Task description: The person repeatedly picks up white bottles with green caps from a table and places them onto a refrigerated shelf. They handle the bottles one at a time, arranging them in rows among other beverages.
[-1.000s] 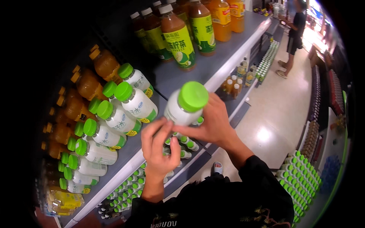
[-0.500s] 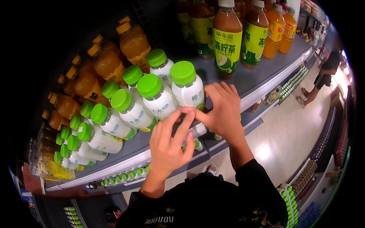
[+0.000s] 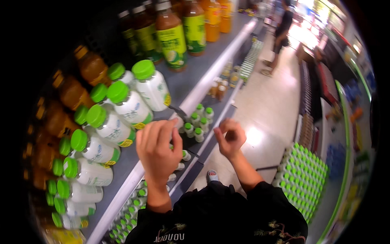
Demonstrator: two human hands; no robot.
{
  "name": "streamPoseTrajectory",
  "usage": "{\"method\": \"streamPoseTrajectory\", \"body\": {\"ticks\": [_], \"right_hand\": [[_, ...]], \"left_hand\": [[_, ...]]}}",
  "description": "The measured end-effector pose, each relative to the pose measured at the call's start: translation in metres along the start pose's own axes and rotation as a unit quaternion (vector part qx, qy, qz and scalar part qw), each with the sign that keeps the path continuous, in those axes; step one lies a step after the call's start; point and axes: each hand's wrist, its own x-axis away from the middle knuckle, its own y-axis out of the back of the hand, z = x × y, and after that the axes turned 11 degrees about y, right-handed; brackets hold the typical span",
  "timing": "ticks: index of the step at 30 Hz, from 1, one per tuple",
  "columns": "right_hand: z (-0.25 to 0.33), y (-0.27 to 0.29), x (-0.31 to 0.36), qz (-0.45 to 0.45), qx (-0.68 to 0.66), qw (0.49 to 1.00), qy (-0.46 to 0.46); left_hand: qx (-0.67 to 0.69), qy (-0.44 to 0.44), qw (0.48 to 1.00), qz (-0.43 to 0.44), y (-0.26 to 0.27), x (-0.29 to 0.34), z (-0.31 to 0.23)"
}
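Observation:
My left hand (image 3: 159, 147) is in front of the shelf's front edge, its fingers loosely bent and the thumb apart, holding nothing that I can see. Beyond it, white bottles with green caps stand in slanting rows; the nearest front one is an end bottle (image 3: 153, 90), apart from my fingers. My right hand (image 3: 231, 138) hangs in the air over the aisle, slightly blurred, with fingers loosely curled and a gap at the thumb. Nothing shows in it. A dark strip (image 3: 178, 112) lies at the shelf edge above my left hand; its kind is unclear.
Behind the white bottles are amber drink bottles (image 3: 77, 87). Tea bottles with yellow-green labels (image 3: 172, 42) stand farther along the shelf (image 3: 203, 73). Small green-capped bottles (image 3: 199, 122) sit on a lower level. At right is a large stack of green-capped bottles (image 3: 302, 179). A person (image 3: 280, 36) stands down the aisle.
Both hands have come away from the end bottle and moved apart, the right one out over the aisle. The view has turned right, so the shelf appears farther left.

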Motion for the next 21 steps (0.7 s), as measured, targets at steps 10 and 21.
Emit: {"method": "streamPoseTrajectory", "body": {"ticks": [10, 21], "right_hand": [[0.259, 0.066, 0.293, -0.089, 0.280, 0.879, -0.375], [0.469, 0.106, 0.353, -0.244, 0.431, 0.755, -0.430]], "left_hand": [[0.002, -0.079, 0.997, -0.003, -0.010, 0.016, 0.034], [0.038, -0.154, 0.982, -0.103, 0.002, 0.047, -0.036]]}}
